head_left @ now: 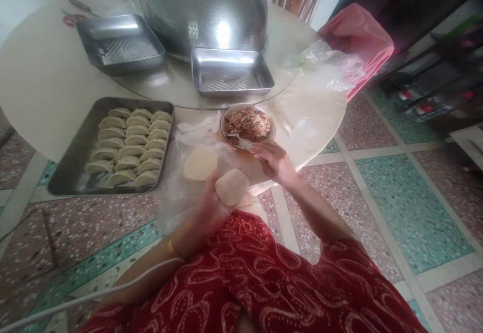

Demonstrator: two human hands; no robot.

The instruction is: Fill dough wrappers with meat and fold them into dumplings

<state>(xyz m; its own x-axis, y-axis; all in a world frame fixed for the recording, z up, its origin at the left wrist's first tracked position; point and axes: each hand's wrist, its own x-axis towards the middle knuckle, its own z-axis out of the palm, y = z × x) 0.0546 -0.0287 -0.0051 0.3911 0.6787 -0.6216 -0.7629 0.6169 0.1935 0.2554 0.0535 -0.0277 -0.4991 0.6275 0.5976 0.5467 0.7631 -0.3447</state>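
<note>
Half-hiding left hand [206,206]: dough round [232,187]

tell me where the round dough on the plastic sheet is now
In the head view, the round dough lies left of centre on the plastic sheet, right of the dumpling tray, just beyond the left hand.

- The person's 2 bare forearms reach forward, slanting inward.
- The bare, cupped left hand [213,202] sits close to the torso, thumb pointing forward — its other fingers mostly hidden.
- The bare right hand [274,162] extends farther out, fingers bent in a pinching grip — back of the hand upward.
</note>
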